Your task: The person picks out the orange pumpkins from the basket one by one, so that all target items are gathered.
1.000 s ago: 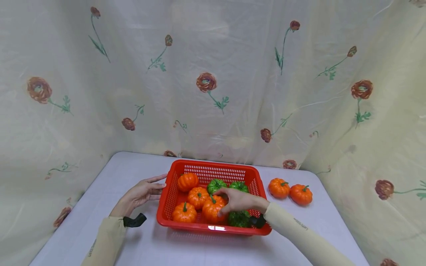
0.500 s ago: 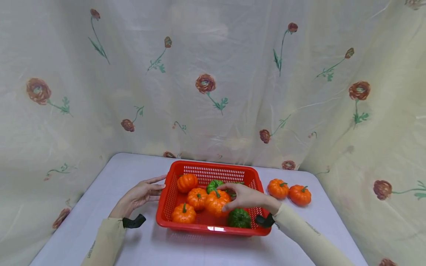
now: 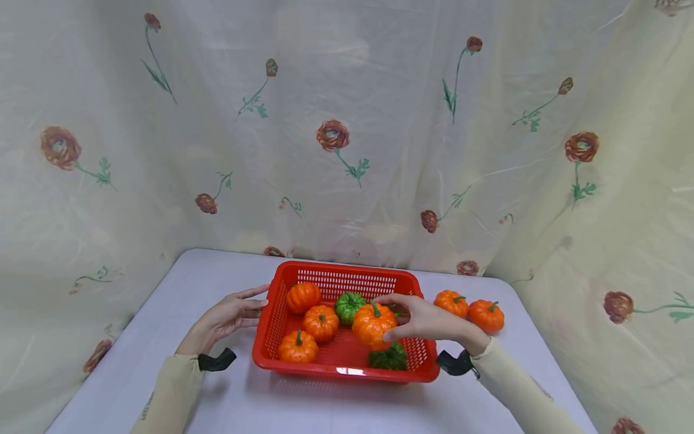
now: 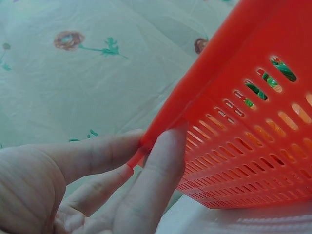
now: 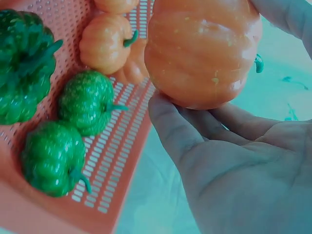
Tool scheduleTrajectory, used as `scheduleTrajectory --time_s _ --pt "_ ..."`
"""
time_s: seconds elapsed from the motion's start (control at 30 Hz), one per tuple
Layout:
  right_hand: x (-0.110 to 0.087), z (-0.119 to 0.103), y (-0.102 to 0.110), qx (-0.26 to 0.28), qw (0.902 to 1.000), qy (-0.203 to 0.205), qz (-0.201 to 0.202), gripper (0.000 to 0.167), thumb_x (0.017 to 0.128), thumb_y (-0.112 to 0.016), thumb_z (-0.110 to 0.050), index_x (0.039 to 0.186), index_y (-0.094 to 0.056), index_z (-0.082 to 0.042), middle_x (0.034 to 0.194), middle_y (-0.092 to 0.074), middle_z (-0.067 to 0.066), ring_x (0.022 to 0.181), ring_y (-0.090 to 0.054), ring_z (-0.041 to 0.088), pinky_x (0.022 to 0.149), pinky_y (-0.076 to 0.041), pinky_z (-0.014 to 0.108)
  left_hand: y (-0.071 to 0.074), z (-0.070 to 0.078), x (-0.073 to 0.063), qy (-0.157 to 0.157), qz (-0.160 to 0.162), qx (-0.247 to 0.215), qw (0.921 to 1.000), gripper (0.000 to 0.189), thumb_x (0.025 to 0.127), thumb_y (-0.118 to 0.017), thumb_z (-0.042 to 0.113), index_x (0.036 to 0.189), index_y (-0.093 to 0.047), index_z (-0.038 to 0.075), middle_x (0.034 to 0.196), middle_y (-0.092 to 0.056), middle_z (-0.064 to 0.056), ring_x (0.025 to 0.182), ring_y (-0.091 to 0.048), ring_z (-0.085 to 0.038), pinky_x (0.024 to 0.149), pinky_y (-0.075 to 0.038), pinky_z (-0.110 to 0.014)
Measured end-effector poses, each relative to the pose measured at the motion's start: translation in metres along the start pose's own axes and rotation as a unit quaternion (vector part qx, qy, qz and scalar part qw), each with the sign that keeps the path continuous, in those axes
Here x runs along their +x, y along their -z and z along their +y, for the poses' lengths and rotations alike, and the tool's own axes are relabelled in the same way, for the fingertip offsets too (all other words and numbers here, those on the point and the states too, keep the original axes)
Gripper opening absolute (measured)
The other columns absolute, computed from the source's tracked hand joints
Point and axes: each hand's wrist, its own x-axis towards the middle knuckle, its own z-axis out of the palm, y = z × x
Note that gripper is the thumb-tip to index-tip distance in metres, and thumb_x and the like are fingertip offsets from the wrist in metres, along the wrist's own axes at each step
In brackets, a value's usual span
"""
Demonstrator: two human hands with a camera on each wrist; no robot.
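Observation:
My right hand grips an orange toy pumpkin with a green stem, above the right half of a red perforated basket. In the right wrist view, fingers curl under this pumpkin. At the basket's left side, my left hand pinches the rim between thumb and fingers. Inside the basket are three orange pumpkins, one of them at the front left, and green ones: a lighter one, a dark one and a third mostly hidden by my right hand in the head view.
Two more orange pumpkins, a nearer one and one beside it, lie on the white table right of the basket. A flowered curtain hangs behind the table and along its sides.
My right hand has lifted the orange pumpkin from the basket's front middle and carried it up and to the right. The left hand stays at the rim.

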Motion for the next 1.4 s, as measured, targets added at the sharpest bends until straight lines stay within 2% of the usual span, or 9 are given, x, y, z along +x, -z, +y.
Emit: scheduleTrajectory --time_s 0.17,0.33,0.4,0.6,0.73,0.87,1.03,1.23,1.4 --pt "-0.015 0.007 0.007 -0.007 0.9995 -0.017 0.027 0.069 0.082 -0.076 -0.029 0.141 -0.045 -0.013 0.135 -0.052 0.008 0.121 -0.052 0.025 0.103 -0.049 0.045 0.001 0.001 0.0 0.001 -0.004 0.002 1.0 0.06 0.09 -0.067 0.017 0.146 -0.044 0.018 0.123 -0.065 -0.013 0.093 -0.071 -0.026 0.082 -0.058 -0.039" --pt "-0.032 0.015 0.016 0.001 0.9977 -0.037 0.058 0.069 0.082 -0.075 -0.033 0.142 -0.044 -0.017 0.138 -0.051 0.009 0.125 -0.05 0.03 0.098 -0.052 0.044 0.002 0.001 0.0 -0.002 -0.016 -0.001 0.9999 0.06 0.092 -0.065 0.015 0.147 -0.042 0.017 0.117 -0.067 -0.011 0.092 -0.071 -0.024 0.082 -0.058 -0.039" --pt "-0.04 0.018 0.021 0.012 0.9966 -0.04 0.072 0.069 0.083 -0.074 -0.033 0.143 -0.043 -0.017 0.141 -0.049 0.01 0.128 -0.048 0.033 0.096 -0.054 0.043 0.001 0.002 0.0 0.001 -0.009 -0.006 0.9999 0.059 0.091 -0.066 0.014 0.145 -0.045 0.018 0.116 -0.068 -0.011 0.091 -0.071 -0.025 0.081 -0.059 -0.039" --pt "-0.066 0.034 0.033 0.041 0.9914 -0.033 0.12 0.072 0.085 -0.073 -0.029 0.145 -0.038 -0.007 0.145 -0.044 0.017 0.128 -0.049 0.036 0.092 -0.056 0.034 -0.001 0.001 0.001 0.001 -0.001 0.001 1.0 0.059 0.09 -0.068 0.016 0.145 -0.046 0.019 0.123 -0.065 -0.012 0.093 -0.071 -0.026 0.082 -0.059 -0.038" --pt "-0.082 0.048 0.04 0.032 0.9863 -0.043 0.156 0.073 0.087 -0.071 -0.029 0.145 -0.036 -0.003 0.145 -0.043 0.02 0.126 -0.052 0.037 0.09 -0.057 0.033 0.0 0.0 0.001 -0.005 -0.006 0.003 1.0 0.058 0.092 -0.066 0.016 0.146 -0.044 0.018 0.121 -0.065 -0.012 0.093 -0.071 -0.024 0.083 -0.059 -0.039" --pt "-0.095 0.064 0.043 0.019 0.9788 -0.083 0.186 0.076 0.088 -0.07 -0.031 0.146 -0.033 0.0 0.143 -0.044 0.023 0.125 -0.051 0.038 0.092 -0.056 0.038 0.001 -0.001 0.002 -0.007 -0.007 0.001 1.0 0.057 0.092 -0.064 0.014 0.145 -0.045 0.018 0.119 -0.066 -0.01 0.093 -0.071 -0.024 0.083 -0.058 -0.04" --pt "-0.106 0.086 0.043 0.025 0.9705 -0.139 0.195 0.08 0.09 -0.065 -0.037 0.148 -0.027 0.002 0.143 -0.043 0.026 0.127 -0.048 0.04 0.095 -0.054 0.045 0.002 -0.003 0.002 -0.005 -0.005 0.001 1.0 0.057 0.093 -0.064 0.014 0.146 -0.044 0.017 0.12 -0.066 -0.011 0.093 -0.071 -0.024 0.082 -0.059 -0.04" --pt "-0.112 0.114 0.043 0.021 0.9612 -0.187 0.202 0.083 0.091 -0.062 -0.045 0.15 -0.025 0.0 0.148 -0.036 0.029 0.132 -0.04 0.044 0.099 -0.045 0.061 0.002 -0.003 0.001 -0.002 -0.005 -0.003 1.0 0.058 0.092 -0.065 0.015 0.146 -0.044 0.019 0.119 -0.066 -0.01 0.092 -0.071 -0.024 0.083 -0.058 -0.04" --pt "-0.11 0.133 0.043 0.028 0.9546 -0.212 0.208 0.088 0.09 -0.063 -0.046 0.15 -0.022 0.004 0.151 -0.027 0.031 0.134 -0.033 0.048 0.102 -0.038 0.066 0.003 0.0 0.0 -0.004 -0.022 -0.005 0.9997 0.059 0.093 -0.063 0.014 0.147 -0.041 0.016 0.114 -0.068 -0.007 0.091 -0.071 -0.021 0.084 -0.058 -0.039"
